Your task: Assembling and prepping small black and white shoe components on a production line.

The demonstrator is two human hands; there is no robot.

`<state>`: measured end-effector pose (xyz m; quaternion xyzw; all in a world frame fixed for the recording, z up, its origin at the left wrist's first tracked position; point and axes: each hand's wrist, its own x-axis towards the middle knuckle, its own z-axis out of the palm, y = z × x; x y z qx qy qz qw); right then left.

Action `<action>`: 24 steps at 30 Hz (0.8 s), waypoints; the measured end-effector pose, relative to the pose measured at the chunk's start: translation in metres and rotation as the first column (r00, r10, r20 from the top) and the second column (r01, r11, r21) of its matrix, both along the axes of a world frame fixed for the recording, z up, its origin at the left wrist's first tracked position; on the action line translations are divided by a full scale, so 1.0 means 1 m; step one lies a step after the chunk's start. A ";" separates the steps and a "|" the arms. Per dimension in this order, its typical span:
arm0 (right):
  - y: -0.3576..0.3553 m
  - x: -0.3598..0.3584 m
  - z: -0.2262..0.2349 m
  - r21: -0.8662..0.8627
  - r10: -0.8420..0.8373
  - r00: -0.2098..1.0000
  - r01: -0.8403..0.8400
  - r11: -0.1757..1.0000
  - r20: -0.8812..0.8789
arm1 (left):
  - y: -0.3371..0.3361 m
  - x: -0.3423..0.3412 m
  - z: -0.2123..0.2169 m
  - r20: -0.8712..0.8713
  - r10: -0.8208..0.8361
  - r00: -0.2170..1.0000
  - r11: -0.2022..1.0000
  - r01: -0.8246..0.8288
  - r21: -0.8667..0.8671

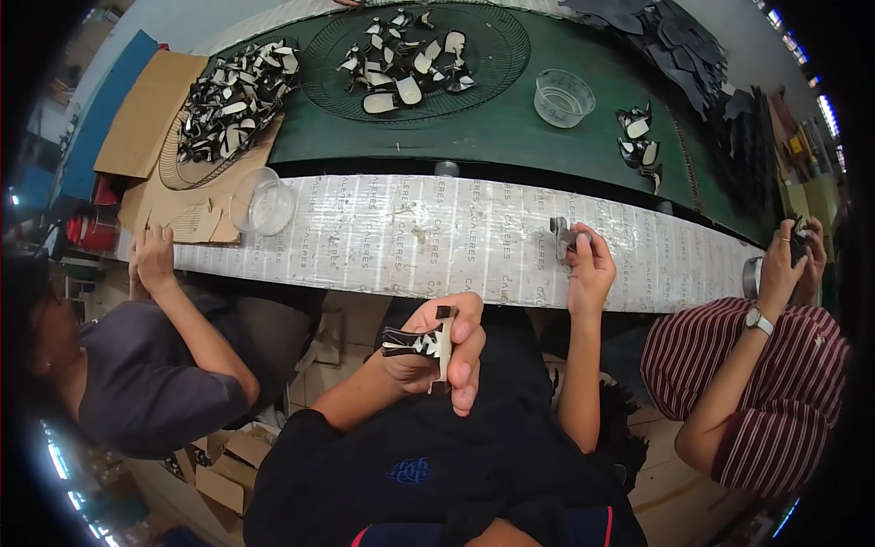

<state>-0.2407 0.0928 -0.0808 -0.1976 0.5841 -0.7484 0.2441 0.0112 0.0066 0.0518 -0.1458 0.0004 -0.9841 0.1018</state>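
Raised in front of my chest, my left hand (449, 351) is closed round a black-and-cream leather piece (421, 345), which looks like part of a shoe upper. Its folded black end points left, and a cream strip with dark ends stands upright along the fingers. My right hand (591, 260) is over the paper-covered table edge (492, 264). Its thumb and fingers pinch a small dark grey object (561, 239), whose exact kind I cannot make out.
A wire tray (510, 55) of similar pieces (406, 68) lies on the green worktop (492, 137), beside a heaped wire basket (173, 173). Clear plastic tubs (563, 98) and dark leather sheets (665, 46) are around. Co-workers sit at left (173, 365) and right (756, 383).
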 end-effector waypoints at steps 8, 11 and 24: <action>0.018 0.050 0.089 -0.232 -0.126 0.990 0.136 0.963 0.057 | -0.007 -0.009 -0.015 0.310 0.336 0.889 0.846 -0.140 -0.515; 0.043 0.074 0.132 -0.199 -0.071 0.819 -0.054 0.979 -0.570 | -0.002 -0.015 -0.021 0.438 0.549 0.712 0.711 -0.123 -0.692; 0.044 0.093 0.153 0.048 0.130 0.311 -0.258 0.965 -0.942 | 0.002 -0.019 -0.035 0.405 0.559 0.724 0.673 -0.110 -0.731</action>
